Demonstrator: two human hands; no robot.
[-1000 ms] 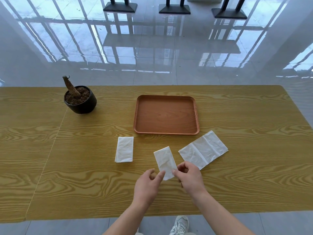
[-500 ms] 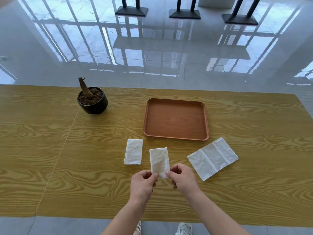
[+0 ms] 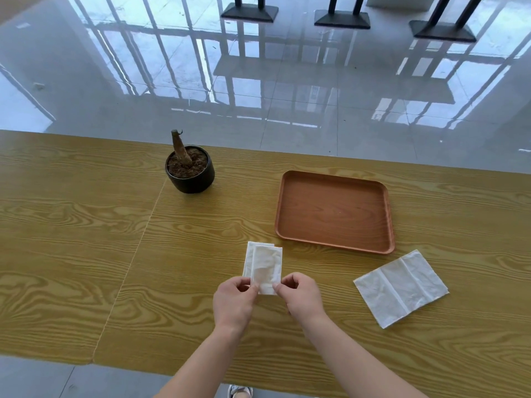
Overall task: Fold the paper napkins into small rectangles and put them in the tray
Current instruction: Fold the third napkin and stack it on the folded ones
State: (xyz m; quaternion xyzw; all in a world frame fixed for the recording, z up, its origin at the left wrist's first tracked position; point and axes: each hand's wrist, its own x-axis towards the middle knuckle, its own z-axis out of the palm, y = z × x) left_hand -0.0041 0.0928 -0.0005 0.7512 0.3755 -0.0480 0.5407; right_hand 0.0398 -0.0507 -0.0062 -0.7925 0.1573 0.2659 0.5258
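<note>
Near front table (image 3: 86, 254) edge: pinching held napkin (image 3: 265, 268) with left hand (image 3: 234, 303) and right hand (image 3: 301, 297); now shifted over folded napkin (image 3: 247, 259), stacking before tray (image 3: 333, 211), probably.

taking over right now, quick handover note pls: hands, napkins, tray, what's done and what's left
Left hand and right hand each pinch a near corner of the folded napkin, which overlaps a second folded napkin in this view.
Larger napkin lies flat right of the hands, near the tray.
Done: two folded small.
Left: fold the larger one, put all three in the tray, which holds none yet.
</note>
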